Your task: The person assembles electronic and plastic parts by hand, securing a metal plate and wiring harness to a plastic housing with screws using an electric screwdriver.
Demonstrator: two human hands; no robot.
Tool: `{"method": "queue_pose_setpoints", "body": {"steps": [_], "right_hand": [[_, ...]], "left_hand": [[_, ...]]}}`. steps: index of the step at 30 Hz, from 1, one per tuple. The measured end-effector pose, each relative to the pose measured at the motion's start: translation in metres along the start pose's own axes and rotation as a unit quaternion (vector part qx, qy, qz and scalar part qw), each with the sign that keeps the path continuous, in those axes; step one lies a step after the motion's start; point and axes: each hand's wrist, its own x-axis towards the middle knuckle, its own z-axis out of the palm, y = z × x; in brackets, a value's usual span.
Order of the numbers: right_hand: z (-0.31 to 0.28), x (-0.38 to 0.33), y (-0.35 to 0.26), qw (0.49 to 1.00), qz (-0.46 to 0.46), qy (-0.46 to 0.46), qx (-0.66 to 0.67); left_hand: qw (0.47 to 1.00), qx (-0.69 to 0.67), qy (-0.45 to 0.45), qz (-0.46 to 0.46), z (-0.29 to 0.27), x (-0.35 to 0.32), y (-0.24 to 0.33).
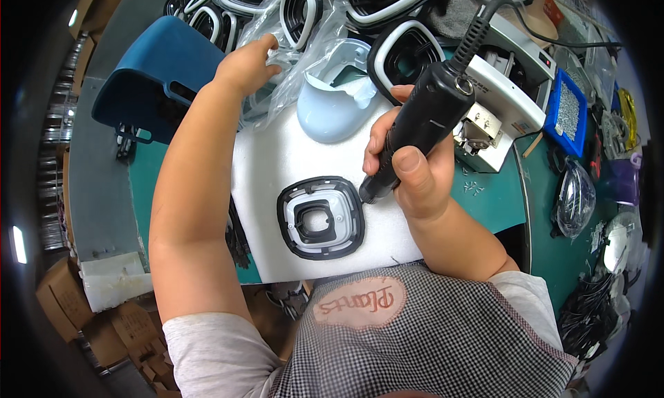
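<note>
My right hand [415, 169] is wrapped around a black electric screwdriver [425, 114], its cable rising from the top end and its tip angled down to the left. Just left of that tip, a black square frame with a light grey inner ring [320, 218] lies flat on a white foam pad [263, 169]. My left hand [249, 64] reaches out to the far side, thumb and forefinger apart, beside a clear plastic bag [294, 79]. Its other fingers are partly hidden. A pale blue rounded shell [332, 111] stands at the pad's far edge, between my hands.
Several black-and-white frames [387, 3] are heaped at the back. A blue bin [152, 73] stands left of my left forearm. To the right are a white machine [505, 93], a blue tray of small screws [568, 113] and loose screws [474, 187] on the green mat.
</note>
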Motion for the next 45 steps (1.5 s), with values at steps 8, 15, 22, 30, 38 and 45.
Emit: {"method": "queue_pose_setpoints", "body": {"steps": [8, 15, 22, 30, 38, 45], "right_hand": [[0.002, -0.001, -0.002, 1.0, 0.017, 0.005, 0.019], [-0.005, 0.001, -0.004, 0.996, 0.027, -0.023, 0.082], [-0.003, 0.002, 0.001, 1.0, 0.006, 0.012, 0.009], [-0.005, 0.005, 0.007, 0.999, -0.021, 0.004, -0.037], [-0.005, 0.006, 0.014, 1.0, -0.026, 0.006, -0.014], [-0.005, 0.008, 0.017, 0.999, -0.034, -0.001, -0.024]], "left_hand": [[0.986, 0.123, -0.108, 0.024, -0.009, 0.01, 0.01], [0.994, 0.087, -0.064, 0.017, -0.017, 0.012, 0.007], [0.97, -0.158, 0.182, -0.045, -0.021, -0.039, 0.019], [0.756, -0.653, 0.038, -0.013, -0.025, -0.153, 0.052], [0.658, -0.737, 0.098, -0.12, 0.015, -0.214, 0.065], [0.682, -0.703, 0.108, -0.173, 0.033, -0.248, 0.065]]}}
